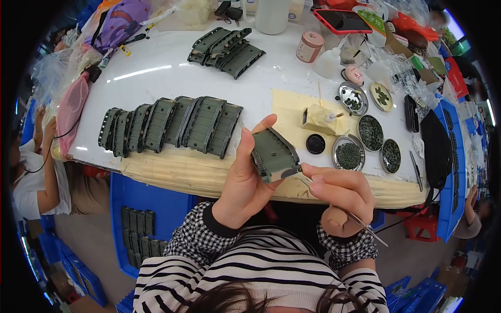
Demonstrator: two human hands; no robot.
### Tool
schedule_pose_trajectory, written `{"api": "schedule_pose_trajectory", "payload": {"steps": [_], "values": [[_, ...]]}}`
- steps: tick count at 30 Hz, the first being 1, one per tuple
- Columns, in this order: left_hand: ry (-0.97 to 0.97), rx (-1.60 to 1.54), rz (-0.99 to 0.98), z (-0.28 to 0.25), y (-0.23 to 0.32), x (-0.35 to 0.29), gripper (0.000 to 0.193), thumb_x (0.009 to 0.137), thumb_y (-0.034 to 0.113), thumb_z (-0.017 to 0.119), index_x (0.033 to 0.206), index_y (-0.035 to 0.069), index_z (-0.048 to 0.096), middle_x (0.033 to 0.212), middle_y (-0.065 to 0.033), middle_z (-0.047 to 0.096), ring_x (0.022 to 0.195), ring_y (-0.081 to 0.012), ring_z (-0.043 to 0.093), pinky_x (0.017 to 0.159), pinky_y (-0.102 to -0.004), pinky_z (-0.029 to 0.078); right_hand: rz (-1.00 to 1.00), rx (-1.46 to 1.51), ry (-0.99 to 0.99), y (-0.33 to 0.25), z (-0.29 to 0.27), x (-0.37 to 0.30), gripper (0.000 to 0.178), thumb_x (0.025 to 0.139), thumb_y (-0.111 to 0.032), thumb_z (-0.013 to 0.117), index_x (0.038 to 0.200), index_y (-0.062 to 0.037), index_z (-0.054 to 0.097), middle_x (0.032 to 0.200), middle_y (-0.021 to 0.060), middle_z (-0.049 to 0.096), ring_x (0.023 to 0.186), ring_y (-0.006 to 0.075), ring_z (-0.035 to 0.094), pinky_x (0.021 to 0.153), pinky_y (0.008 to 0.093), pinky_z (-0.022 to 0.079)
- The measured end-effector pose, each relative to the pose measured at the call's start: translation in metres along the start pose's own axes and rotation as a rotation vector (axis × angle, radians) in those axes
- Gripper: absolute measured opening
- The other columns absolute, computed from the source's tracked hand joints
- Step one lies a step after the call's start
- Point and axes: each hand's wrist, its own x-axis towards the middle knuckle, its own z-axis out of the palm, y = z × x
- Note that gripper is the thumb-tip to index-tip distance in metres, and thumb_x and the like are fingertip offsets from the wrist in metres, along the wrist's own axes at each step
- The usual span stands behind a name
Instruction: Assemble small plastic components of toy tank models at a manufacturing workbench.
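My left hand (pixel 244 180) grips a dark green moulded plastic model part (pixel 272 151) by its sides, raised over the table's near edge. The part has a slightly curved panel and ribbed dark edges. Closed around a slim metal tool (pixel 360 221), my right hand (pixel 339 195) brings its front end to the part's lower right corner. A small dark flat piece (pixel 291 172) shows at that end; whether it belongs to the tool I cannot tell. Left of my hands, several similar green parts (pixel 172 122) lie overlapping in a row. Another stack (pixel 224 52) sits farther back.
To the right are round tins of small green pieces (pixel 370 133), a black round cap (pixel 315 144) and a tape-wrapped bottle (pixel 323 119). A phone (pixel 343 21) and pink tin (pixel 310 47) stand behind. Below left is a blue crate (pixel 119 229) with green parts; people sit at both sides.
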Motion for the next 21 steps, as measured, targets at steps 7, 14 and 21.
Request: {"api": "schedule_pose_trajectory", "payload": {"steps": [7,14,21], "values": [[-0.117,0.233,0.119,0.0,0.011,0.006,0.068,0.093,0.031,0.057,0.147,0.013,0.02,0.106,-0.0177,0.059,0.095,-0.0205,0.063,0.084,-0.0354,0.055,0.009,0.019,0.047,0.002,0.007,-0.01,0.039,0.077,-0.003,0.069,0.115,-0.0031,0.062,0.112,0.0141,0.06,0.108,0.0309,0.063,0.087,0.035,0.054],[-0.104,0.276,0.123,0.001,0.012,0.006,0.07,0.09,0.026,0.058,0.147,0.013,0.02,0.106,-0.0178,0.058,0.094,-0.0205,0.063,0.083,-0.0356,0.055,0.014,-0.015,0.046,-0.001,0.01,-0.012,0.044,0.073,0.0,0.07,0.116,-0.003,0.061,0.111,0.0139,0.059,0.109,0.0334,0.062,0.089,0.0374,0.054],[-0.094,0.271,0.128,0.001,0.01,0.006,0.07,0.09,0.025,0.058,0.147,0.012,0.02,0.105,-0.0178,0.058,0.094,-0.0204,0.063,0.082,-0.0353,0.055,0.022,-0.019,0.038,-0.002,0.01,-0.013,0.043,0.074,0.0,0.07,0.116,-0.0028,0.061,0.111,0.0137,0.059,0.109,0.034,0.062,0.09,0.0385,0.054]]}}
